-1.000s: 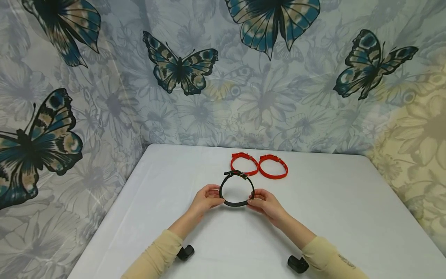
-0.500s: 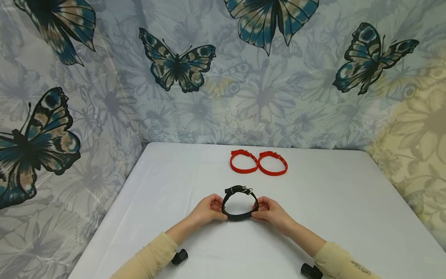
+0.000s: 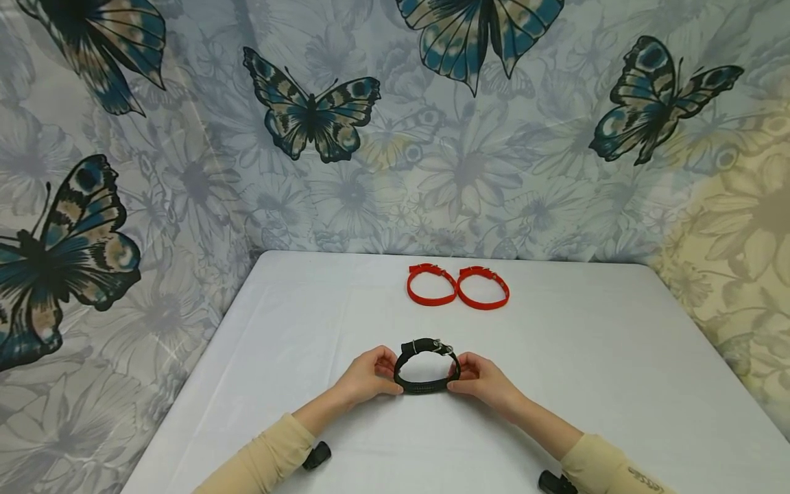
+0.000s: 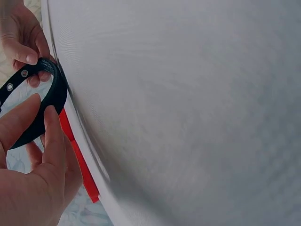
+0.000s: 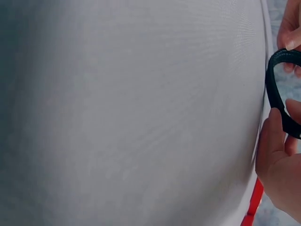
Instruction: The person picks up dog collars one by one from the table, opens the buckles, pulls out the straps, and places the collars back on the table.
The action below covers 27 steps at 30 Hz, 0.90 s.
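Note:
A black collar [image 3: 424,387], buckled into a ring with a metal buckle and D-ring at its far side, is held between both hands in the head view. My left hand [image 3: 368,377] pinches its left side between thumb and fingers. On the right side my right hand [image 3: 489,381] grips the band in the same way. The left wrist view has the black collar [image 4: 57,92] with metal eyelets along its strap, and my left hand [image 4: 40,188] at its near side. From the right wrist, my right hand [image 5: 282,172] pinches the band [image 5: 273,84], part of which is cut off.
Two red collars [image 3: 430,300], the second [image 3: 484,305] touching the first, lie buckled near the back of the white table [image 3: 278,336]. Behind stands a butterfly-patterned fabric backdrop [image 3: 469,199]. Black wrist-worn devices [image 3: 317,455] show below both forearms.
Both hands have brought the black collar toward the person and lower, away from the red collars. Its ring now looks flatter to the head camera. The red collars have stayed put on the table.

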### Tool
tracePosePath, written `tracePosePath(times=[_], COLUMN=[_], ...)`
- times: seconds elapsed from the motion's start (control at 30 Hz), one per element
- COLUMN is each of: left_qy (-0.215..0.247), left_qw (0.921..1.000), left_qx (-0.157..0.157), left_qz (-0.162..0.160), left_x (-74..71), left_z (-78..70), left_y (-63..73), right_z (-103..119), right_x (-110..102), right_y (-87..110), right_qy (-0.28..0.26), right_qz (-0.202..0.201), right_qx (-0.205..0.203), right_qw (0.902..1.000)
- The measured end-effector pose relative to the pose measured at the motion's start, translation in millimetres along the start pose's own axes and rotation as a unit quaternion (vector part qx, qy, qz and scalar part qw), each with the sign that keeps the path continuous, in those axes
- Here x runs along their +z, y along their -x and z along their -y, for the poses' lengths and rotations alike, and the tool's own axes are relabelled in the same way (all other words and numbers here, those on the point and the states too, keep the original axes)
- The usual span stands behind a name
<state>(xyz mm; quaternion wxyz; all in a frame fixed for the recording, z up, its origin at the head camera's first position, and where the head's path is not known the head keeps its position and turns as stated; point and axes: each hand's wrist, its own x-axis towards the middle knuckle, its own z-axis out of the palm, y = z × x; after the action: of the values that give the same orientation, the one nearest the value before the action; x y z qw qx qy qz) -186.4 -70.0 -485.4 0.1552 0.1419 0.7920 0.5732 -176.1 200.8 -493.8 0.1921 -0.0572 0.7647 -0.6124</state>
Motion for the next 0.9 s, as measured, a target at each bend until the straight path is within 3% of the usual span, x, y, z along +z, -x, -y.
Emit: tracePosePath(times=[0.13,0.43,0.9], left_qy=[-0.007,0.006,-0.035], left_qw=[0.9998,1.0,0.9977], left_qx=[0.02,0.004,0.055], left_qz=[0.005,-0.001,-0.02], left_x=[-0.1,1.6,-1.6], left_z=[0.8,-0.9,-2.5], left_y=[0.0,0.7,4.5], right_z=[-1.0,2.1,1.0], right_x=[-1.6,-4.9,-5.7], right_y=[1.3,5.4,6.6], right_qy=[0.032,0.104,0.125], right_qz=[-0.003,-0.04,-0.044], right_qx=[-0.016,-0.061,-0.072], right_qw=[0.9994,0.9919,0.9886])
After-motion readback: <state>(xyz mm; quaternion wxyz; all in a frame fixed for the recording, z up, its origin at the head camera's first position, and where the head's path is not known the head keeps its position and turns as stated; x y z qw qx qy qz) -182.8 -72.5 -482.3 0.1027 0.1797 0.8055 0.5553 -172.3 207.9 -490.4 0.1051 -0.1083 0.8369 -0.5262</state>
